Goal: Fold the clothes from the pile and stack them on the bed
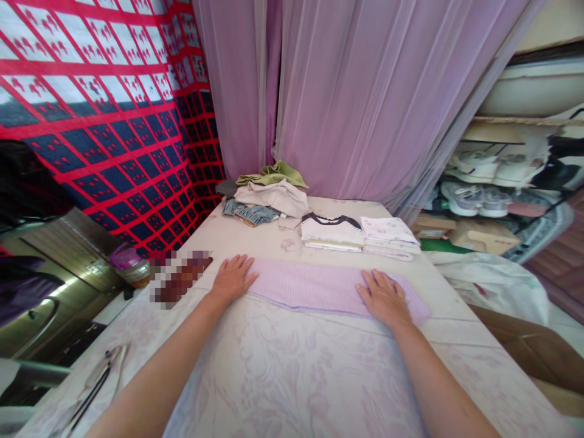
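Observation:
A lilac striped garment (305, 286), folded into a long strip, lies flat across the bed-like surface in front of me. At its left end, my left hand (232, 278) rests palm down with the fingers spread, the fingertips touching the cloth's edge. My right hand (383, 297) lies flat on the garment near its right end, fingers apart. Neither hand grips anything. Just beyond the strip are a folded white shirt with a dark collar (333, 230) and a folded stack of white cloth (390, 234).
Loose clothes (271, 198) are heaped at the back left, before a purple curtain (347, 103). A blurred-out brown object (182, 280) lies by the left edge, with thin cords (98, 383) nearer. Shoes (474, 198) fill a rack at right, above a cardboard box (533, 347).

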A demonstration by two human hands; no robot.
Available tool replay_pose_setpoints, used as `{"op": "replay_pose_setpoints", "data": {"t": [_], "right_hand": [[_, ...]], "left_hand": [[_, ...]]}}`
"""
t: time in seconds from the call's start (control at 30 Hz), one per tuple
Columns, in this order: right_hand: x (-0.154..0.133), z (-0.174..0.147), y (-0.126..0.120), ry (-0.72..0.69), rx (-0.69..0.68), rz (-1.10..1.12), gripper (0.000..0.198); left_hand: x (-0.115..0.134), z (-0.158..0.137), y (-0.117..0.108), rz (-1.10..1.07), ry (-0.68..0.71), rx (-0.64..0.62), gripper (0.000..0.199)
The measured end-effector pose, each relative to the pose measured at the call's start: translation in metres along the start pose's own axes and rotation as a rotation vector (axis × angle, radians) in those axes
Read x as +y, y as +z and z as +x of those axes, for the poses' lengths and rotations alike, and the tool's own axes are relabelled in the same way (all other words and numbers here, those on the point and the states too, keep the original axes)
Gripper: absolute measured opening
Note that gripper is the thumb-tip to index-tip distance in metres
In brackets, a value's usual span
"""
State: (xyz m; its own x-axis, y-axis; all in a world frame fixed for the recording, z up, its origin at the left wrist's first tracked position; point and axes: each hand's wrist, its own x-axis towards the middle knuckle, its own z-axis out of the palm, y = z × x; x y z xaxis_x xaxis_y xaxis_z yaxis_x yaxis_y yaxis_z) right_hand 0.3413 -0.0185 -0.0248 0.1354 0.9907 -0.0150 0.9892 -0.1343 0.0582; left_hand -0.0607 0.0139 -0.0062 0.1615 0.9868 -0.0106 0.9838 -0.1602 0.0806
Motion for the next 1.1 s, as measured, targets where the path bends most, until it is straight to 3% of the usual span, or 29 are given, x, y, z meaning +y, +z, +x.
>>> {"op": "replay_pose_setpoints", "data": {"t": [0.2,0.4,0.53,0.67,0.73,0.9,1.0,1.1], "right_hand": [[0.001,0.000,-0.003,-0.017,0.033,0.017,0.056],[-0.014,-0.019,-0.017,-0.097,0.230,0.079,0.052],[-0.034,-0.033,-0.009,-0.175,0.106,0.135,0.052],[-0.041,-0.036,-0.001,-0.176,0.060,0.159,0.052],[-0.040,-0.038,-0.002,-0.172,0.077,0.169,0.051],[-0.050,-0.053,-0.007,-0.282,0.190,0.224,0.049],[-0.061,-0.061,-0.008,-0.422,0.146,0.271,0.048],[-0.063,-0.061,-0.009,-0.425,0.088,0.314,0.048]], "left_hand": [[-0.017,-0.002,0.001,-0.005,-0.091,0.009,0.061],[0.002,-0.003,-0.011,0.081,-0.153,0.027,0.054],[0.051,-0.010,-0.011,0.045,0.050,0.109,0.046],[0.110,-0.026,0.008,-0.149,0.482,0.020,0.049],[0.128,-0.035,0.019,-0.177,0.600,-0.020,0.052],[0.134,-0.042,0.029,-0.180,0.608,-0.009,0.053],[0.132,-0.040,0.029,-0.180,0.604,-0.002,0.053],[0.131,-0.039,0.028,-0.201,0.591,0.014,0.052]]}}
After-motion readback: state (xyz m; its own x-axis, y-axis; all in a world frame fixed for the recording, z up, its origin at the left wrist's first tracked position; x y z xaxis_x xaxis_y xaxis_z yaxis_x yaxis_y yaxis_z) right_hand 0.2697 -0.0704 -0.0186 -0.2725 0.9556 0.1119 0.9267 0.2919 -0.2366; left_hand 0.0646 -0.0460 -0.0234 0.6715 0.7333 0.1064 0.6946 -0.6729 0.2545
